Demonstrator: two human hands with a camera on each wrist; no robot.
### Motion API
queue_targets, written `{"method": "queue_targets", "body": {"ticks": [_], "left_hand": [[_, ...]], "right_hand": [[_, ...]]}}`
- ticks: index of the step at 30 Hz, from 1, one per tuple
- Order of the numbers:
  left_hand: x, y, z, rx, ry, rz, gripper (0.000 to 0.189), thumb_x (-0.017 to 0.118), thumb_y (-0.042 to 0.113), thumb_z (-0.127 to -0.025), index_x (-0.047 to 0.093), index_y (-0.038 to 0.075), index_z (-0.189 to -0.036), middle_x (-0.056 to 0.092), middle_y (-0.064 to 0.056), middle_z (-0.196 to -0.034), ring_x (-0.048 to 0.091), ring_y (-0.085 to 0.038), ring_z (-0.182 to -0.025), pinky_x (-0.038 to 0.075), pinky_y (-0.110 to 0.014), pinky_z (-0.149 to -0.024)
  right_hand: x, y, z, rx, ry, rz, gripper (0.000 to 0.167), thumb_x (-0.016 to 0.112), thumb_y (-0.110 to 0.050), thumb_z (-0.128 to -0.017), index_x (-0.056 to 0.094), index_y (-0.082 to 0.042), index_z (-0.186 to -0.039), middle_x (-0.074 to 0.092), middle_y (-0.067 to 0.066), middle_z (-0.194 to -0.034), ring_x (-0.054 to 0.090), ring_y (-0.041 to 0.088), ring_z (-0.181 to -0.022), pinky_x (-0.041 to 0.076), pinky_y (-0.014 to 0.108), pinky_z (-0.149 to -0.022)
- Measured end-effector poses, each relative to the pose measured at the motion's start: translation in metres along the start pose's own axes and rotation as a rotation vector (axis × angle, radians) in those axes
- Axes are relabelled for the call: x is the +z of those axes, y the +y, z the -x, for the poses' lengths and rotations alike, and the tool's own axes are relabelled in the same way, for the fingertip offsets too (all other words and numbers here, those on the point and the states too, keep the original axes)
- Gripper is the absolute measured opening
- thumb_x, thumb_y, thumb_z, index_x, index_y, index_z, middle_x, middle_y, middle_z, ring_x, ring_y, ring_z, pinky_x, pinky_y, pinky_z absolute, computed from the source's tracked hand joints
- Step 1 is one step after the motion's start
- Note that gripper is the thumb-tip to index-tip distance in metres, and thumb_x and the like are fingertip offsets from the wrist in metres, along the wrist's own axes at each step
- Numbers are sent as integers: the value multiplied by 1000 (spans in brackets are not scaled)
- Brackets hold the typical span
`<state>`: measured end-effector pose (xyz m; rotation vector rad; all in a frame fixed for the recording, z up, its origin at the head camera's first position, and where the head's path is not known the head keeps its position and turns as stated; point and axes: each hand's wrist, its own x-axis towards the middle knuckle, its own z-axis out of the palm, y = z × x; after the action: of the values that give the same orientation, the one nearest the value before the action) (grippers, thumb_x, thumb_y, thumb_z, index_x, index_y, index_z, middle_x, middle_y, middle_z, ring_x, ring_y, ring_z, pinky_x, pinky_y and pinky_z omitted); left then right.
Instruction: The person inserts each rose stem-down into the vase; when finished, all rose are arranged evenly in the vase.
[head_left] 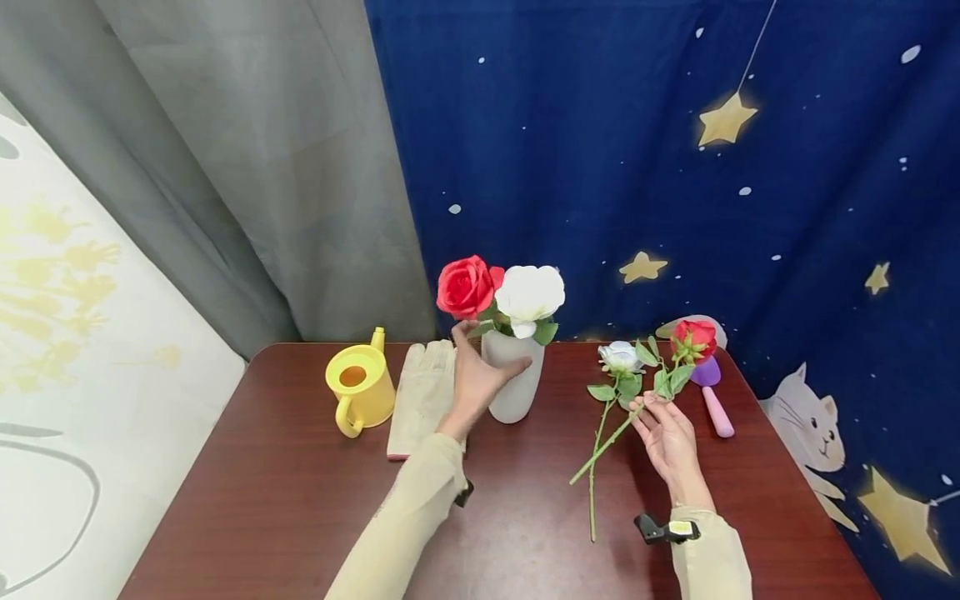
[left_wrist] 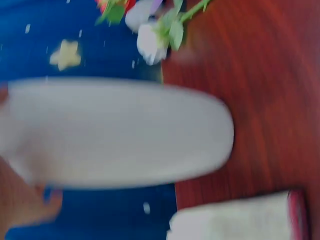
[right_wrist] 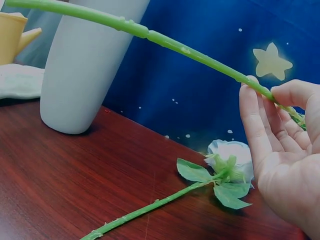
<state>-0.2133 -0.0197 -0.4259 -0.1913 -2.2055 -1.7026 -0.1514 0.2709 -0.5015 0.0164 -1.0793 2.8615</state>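
Note:
Near the back edge, a tall white vase (head_left: 517, 392) leans slightly, with a large red rose (head_left: 467, 287) and a large white rose (head_left: 531, 293) in its mouth. My left hand (head_left: 476, 379) grips the vase high up, thumb across its front; the left wrist view is blurred. To the right, my right hand (head_left: 670, 437) pinches the green stem (right_wrist: 200, 60) of a smaller red rose (head_left: 693, 340) between thumb and fingertips, above the table. Under that stem, a smaller white rose (head_left: 621, 357) lies on the table, its stem pointing toward the front.
Left of the vase lie pale work gloves (head_left: 423, 396), with a yellow watering can (head_left: 363, 392) beside them. A small trowel with a pink handle (head_left: 717, 412) and purple blade lies at the right edge. Behind the brown table (head_left: 300, 517) hang grey and blue curtains.

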Motion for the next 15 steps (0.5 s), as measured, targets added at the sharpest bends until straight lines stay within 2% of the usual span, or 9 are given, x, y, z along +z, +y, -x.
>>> {"method": "queue_targets", "body": {"ticks": [3,5,7,8,10,13,15], "left_hand": [[-20,-5,-19,-38,-241,10,98,87,26,-63,22,17,-135,48,-4,-131,47,-20,-117,42,-43,-93],[-32,-6,-28,-45,-389,-18,102,85,28,-66,18,19,-141,40,-4,-139,40,-22,-125,38,-48,-96],[-41,1,-28,-40,-477,-57,104,83,30,-68,15,20,-146,28,-4,-147,31,-26,-132,31,-50,-101],[-44,8,-24,-24,-492,-69,104,82,30,-69,13,19,-147,24,-7,-149,28,-29,-133,29,-51,-102],[-39,7,-17,7,-461,-83,105,83,30,-69,14,20,-148,20,-6,-149,25,-27,-134,26,-48,-104],[-25,6,-6,31,-353,-75,105,84,30,-67,18,19,-147,25,-5,-146,31,-22,-130,31,-43,-102],[-12,-6,-6,49,-294,-63,103,84,35,-65,21,20,-145,31,1,-142,36,-15,-125,35,-40,-99]], "right_hand": [[0,0,0,12,-6,3,25,39,4,-97,64,-1,-94,65,11,-86,66,20,-82,51,30,-78],[1,0,0,7,-9,15,25,40,4,-97,64,-1,-94,66,10,-86,66,19,-82,51,29,-78],[2,-2,1,-3,-11,17,24,40,3,-97,64,-1,-94,66,10,-86,65,19,-82,51,29,-78],[3,-3,1,-11,-8,19,24,40,3,-97,63,-1,-94,66,10,-86,65,19,-82,51,30,-78],[5,-5,0,-24,-8,6,23,41,4,-97,63,-1,-94,66,11,-86,65,20,-82,51,31,-79],[8,-7,-2,-41,4,-19,20,41,5,-96,61,0,-97,66,12,-87,65,22,-84,51,33,-80],[11,-8,-3,-52,20,-37,18,43,5,-95,59,-1,-101,65,13,-88,65,23,-85,51,34,-80]]}}
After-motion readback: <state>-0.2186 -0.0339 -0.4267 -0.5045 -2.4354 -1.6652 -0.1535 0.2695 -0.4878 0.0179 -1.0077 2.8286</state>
